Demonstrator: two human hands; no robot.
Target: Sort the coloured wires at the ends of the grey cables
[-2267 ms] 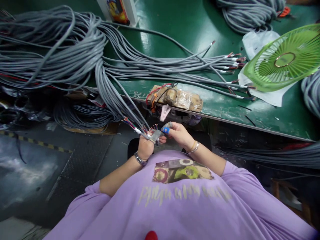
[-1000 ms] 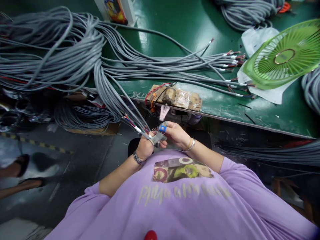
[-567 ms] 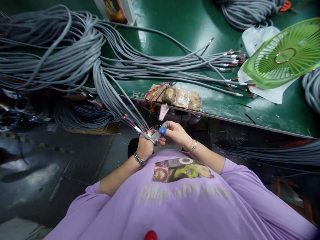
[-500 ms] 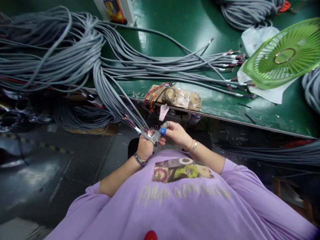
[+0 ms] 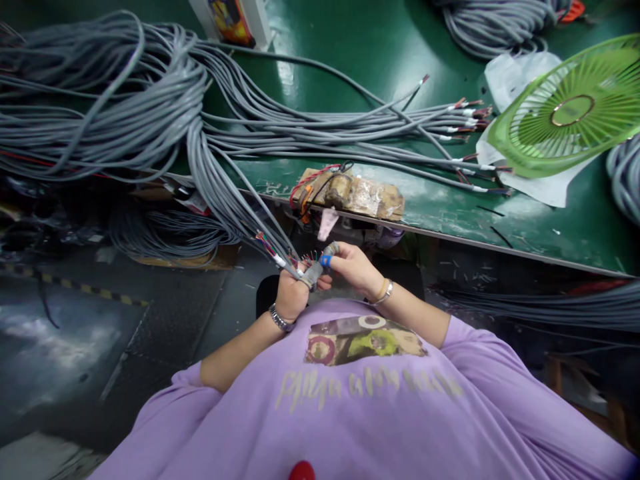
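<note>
Close to my body, my left hand is closed around the ends of several grey cables that slope down from the bench. Thin coloured wires fan out of the stripped ends above its wrapped thumb. One cable end with a white sleeve and loose coloured wires sticks out on the left of that hand. My right hand, with a blue band on the thumb and a grey wrap on the index finger, is pinched beside these wires. What lies between its fingertips is too small to make out.
A green bench carries a thick grey cable bundle, stripped cable ends and a green fan. At its front edge sits a taped wooden block with a pink clip-like piece below. More coiled cable lies underneath, left.
The loose coloured wire end beside my left hand has shifted slightly to the right and down. Both hands stay almost in place, fingers closed as before.
</note>
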